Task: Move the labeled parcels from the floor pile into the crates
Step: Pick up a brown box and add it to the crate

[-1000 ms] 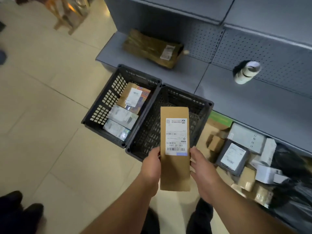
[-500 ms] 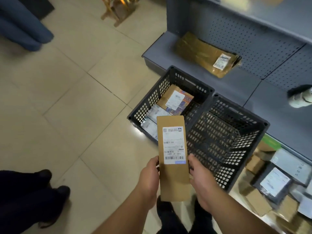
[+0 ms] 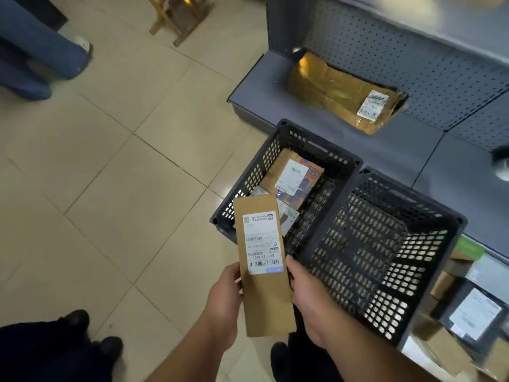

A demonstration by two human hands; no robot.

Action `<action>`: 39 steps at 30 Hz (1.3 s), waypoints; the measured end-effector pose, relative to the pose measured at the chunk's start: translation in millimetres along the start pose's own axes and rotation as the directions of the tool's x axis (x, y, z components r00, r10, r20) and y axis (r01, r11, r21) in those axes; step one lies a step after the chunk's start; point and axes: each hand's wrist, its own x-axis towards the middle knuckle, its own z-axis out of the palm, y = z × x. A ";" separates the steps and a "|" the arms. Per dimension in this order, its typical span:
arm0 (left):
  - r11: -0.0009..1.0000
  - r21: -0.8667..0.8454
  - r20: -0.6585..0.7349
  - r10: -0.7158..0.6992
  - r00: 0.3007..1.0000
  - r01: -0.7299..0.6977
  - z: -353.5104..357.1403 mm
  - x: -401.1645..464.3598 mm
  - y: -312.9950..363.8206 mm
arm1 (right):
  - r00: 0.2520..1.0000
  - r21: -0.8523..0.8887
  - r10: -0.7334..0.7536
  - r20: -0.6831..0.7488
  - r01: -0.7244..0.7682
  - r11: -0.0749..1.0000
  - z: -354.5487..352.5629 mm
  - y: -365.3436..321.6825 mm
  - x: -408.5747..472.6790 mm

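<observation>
Left hand (image 3: pixel 223 295) and right hand (image 3: pixel 309 299) grip 1 brown parcel (image 3: pixel 261 266); seemingly above left crate (image 3: pixel 248 186).

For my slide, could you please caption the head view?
Both hands, left and right, hold a labeled brown parcel over two black crates, the left one already holding parcels.

Beige tiled floor (image 3: pixel 115 166), two dark slotted crates (image 3: pixel 358 172) side by side at centre right, parcel pile (image 3: pixel 451 321) at lower right, grey shelf base (image 3: pixel 275 97) at upper right, one tape-wrapped brown parcel (image 3: pixel 338 92) lying on it.
</observation>
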 end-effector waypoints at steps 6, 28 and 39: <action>0.997 0.069 0.049 -0.030 0.998 0.027 14.5 44.3 47.7 | 0.996 0.070 0.062 -0.071 -0.057 0.996 7.1 -41.0 30.6; 0.837 0.546 0.177 -0.101 0.979 -0.012 71.3 268.8 153.4 | 0.929 0.327 0.130 -0.346 -0.011 0.945 47.8 -122.2 231.6; 0.717 0.649 0.275 0.090 0.957 -0.254 122.2 374.4 152.0 | 0.956 0.428 0.110 -0.271 0.017 0.903 24.4 -144.0 344.9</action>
